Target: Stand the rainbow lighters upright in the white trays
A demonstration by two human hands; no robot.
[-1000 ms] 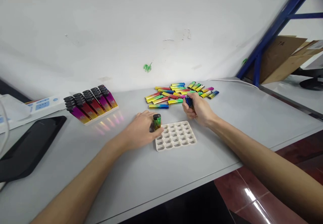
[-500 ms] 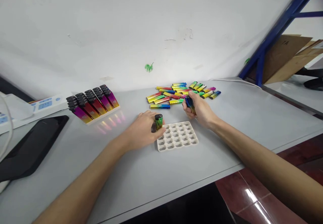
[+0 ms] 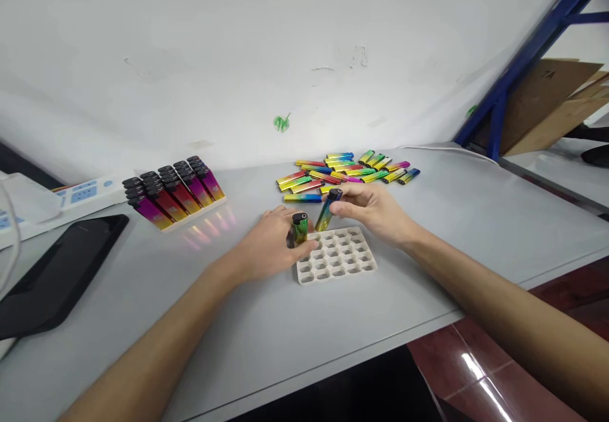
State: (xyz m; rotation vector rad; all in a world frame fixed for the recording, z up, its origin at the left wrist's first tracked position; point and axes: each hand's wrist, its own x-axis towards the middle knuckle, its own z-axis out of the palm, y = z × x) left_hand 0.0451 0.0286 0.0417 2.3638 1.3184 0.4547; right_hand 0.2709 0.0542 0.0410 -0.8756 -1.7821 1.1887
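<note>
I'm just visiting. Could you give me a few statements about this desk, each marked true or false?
1. A phone lies left of the left hand. True.
2. The right hand holds a tilted blue lighter. True.
3. The left hand is on the phone. False: it is at the right tray, by the green lighter.
4. The left tray holds lighters with black tops. True.
5. The loose lighters stand upright. False: they lie flat.

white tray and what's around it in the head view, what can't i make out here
Green lighter, lower end: head view, hidden by the left hand; whether it sits in a slot cannot be told.
White tray, far left corner: head view, behind the same hand.
Right hand, some fingertips: head view, behind the blue lighter or thumb.
Black device, left end: head view, cut off by the left edge.
</note>
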